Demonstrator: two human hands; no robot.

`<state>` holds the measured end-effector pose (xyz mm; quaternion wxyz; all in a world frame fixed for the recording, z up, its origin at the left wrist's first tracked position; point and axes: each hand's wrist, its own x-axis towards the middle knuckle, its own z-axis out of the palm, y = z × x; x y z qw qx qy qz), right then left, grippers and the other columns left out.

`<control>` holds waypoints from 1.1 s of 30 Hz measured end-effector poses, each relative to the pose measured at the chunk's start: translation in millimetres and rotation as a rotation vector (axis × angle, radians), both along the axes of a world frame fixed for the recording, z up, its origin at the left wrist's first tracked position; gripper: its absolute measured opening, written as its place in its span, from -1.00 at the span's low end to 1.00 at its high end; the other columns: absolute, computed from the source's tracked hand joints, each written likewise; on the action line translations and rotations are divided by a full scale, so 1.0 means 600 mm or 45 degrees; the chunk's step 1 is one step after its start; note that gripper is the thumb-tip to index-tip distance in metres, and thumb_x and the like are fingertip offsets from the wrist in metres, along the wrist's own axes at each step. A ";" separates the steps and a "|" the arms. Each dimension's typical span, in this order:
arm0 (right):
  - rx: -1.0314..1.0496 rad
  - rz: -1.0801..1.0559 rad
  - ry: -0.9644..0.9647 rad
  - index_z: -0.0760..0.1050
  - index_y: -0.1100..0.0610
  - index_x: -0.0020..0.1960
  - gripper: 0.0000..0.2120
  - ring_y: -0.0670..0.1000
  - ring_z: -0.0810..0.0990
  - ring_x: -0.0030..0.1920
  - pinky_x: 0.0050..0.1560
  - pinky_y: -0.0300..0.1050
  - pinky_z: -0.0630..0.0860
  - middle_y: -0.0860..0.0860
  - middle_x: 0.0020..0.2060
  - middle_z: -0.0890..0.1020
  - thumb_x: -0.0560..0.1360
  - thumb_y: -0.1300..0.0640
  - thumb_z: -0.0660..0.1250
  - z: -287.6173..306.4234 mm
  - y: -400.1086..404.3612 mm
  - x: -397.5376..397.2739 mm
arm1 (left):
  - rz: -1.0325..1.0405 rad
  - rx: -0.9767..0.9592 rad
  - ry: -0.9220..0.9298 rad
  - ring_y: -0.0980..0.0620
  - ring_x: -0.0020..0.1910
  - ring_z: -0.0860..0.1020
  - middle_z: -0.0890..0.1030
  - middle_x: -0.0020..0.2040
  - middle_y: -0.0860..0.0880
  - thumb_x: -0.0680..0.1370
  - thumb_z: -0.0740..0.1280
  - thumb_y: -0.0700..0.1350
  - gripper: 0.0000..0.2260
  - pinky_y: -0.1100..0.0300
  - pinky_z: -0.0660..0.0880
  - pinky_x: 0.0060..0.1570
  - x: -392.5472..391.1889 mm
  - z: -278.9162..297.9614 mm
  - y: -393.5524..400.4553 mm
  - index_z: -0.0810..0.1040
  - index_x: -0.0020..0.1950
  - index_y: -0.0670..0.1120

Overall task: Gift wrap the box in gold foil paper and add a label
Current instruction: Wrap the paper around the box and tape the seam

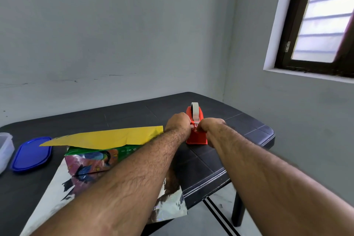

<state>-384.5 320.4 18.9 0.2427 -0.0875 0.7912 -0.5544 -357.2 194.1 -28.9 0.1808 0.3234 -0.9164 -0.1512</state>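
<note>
Red plastic marks the tape dispenser (197,132) standing toward the far right of the dark counter (249,120), with a pale roll of tape (195,111) upright in its cradle. Both hands meet at its near end: the left hand (179,121) is curled against the dispenser's left side, seemingly steadying it, while the right hand (210,125) has its fingers closed in a pinch at the cutter, apparently on the loose end of the tape, though the strip itself is too small to make out. The box (90,159), printed in green, pink and blue, lies to the near left, partly hidden by the left forearm, resting on a sheet of foil paper (168,203) whose shiny face shows at the near edge of the counter; a yellow-gold flap (107,137) of the same sheet is folded over the top of the box and sits loosely, not yet fastened. At the far left lie a blue lid (31,153) and a clear container (4,149). Judging by its look, the foil is thin, slick and quick to crease or spring back, so the flap likely wants holding flat near its free edge while tape goes on. The box looks like light cardboard, best gripped by its long sides. No label is visible.
</note>
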 end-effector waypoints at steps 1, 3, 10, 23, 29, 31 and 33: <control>0.122 -0.032 0.058 0.37 0.32 0.52 -0.46 0.21 0.56 0.38 0.16 -0.14 0.64 0.25 0.39 0.55 0.59 0.29 0.44 0.002 -0.001 0.001 | 0.016 0.003 -0.005 -0.04 -0.04 0.68 0.71 -0.04 -0.02 0.58 0.48 0.08 -0.77 0.01 0.66 0.04 0.000 0.001 0.002 0.71 0.10 -0.05; 0.279 -0.027 0.132 0.35 0.27 0.54 -0.39 0.18 0.57 0.35 0.35 0.02 0.57 0.20 0.36 0.55 0.59 0.17 0.50 0.002 -0.006 -0.001 | 0.051 0.012 -0.013 -0.06 -0.01 0.68 0.71 0.00 -0.04 0.60 0.48 0.03 -0.77 0.00 0.67 0.05 -0.003 0.004 0.006 0.70 0.16 -0.07; 0.268 0.031 0.141 0.32 0.23 0.59 -0.33 0.21 0.58 0.32 0.35 0.11 0.58 0.21 0.37 0.54 0.58 0.13 0.51 0.003 -0.012 -0.004 | 0.062 0.050 -0.042 -0.08 0.06 0.67 0.70 0.08 -0.08 0.62 0.46 0.02 -0.73 0.00 0.66 0.10 0.001 0.012 0.014 0.66 0.23 -0.10; -0.553 -0.161 -0.244 0.56 0.12 -0.05 -0.74 -0.06 0.38 -0.58 -0.53 -0.23 0.32 -0.01 -0.46 0.51 0.35 0.25 0.57 -0.032 -0.006 -0.002 | -0.016 0.468 0.377 -0.10 -0.09 0.70 0.75 -0.11 -0.08 0.56 0.32 -0.21 -0.82 0.04 0.67 -0.01 0.057 0.043 -0.009 0.73 -0.12 -0.17; -1.004 -0.070 -0.292 0.57 0.13 -0.19 -0.83 -0.06 0.18 -0.55 -0.49 -0.14 0.14 -0.04 -0.49 0.28 0.47 0.27 0.54 0.027 -0.029 0.049 | -0.288 1.224 0.869 0.00 -0.25 0.63 0.74 -0.16 -0.16 0.55 0.46 -0.02 -0.74 0.14 0.53 -0.21 0.146 0.128 0.009 0.70 0.02 -0.24; -1.072 -0.011 -0.295 0.60 0.15 -0.16 -0.88 -0.06 0.17 -0.55 -0.49 -0.14 0.13 -0.03 -0.49 0.28 0.49 0.26 0.52 0.044 -0.040 0.074 | -0.282 1.128 0.919 0.00 -0.20 0.64 0.76 -0.09 -0.20 0.50 0.55 -0.08 -0.74 0.11 0.54 -0.16 0.176 0.145 0.007 0.73 0.06 -0.26; -1.103 0.041 -0.306 0.65 0.18 -0.05 -0.93 -0.05 0.16 -0.56 -0.49 -0.15 0.14 -0.03 -0.50 0.27 0.50 0.24 0.52 0.059 -0.052 0.099 | -0.266 1.038 0.971 0.02 -0.20 0.64 0.76 -0.10 -0.16 0.49 0.56 -0.19 -0.91 0.12 0.55 -0.13 0.207 0.158 -0.002 0.75 -0.04 -0.17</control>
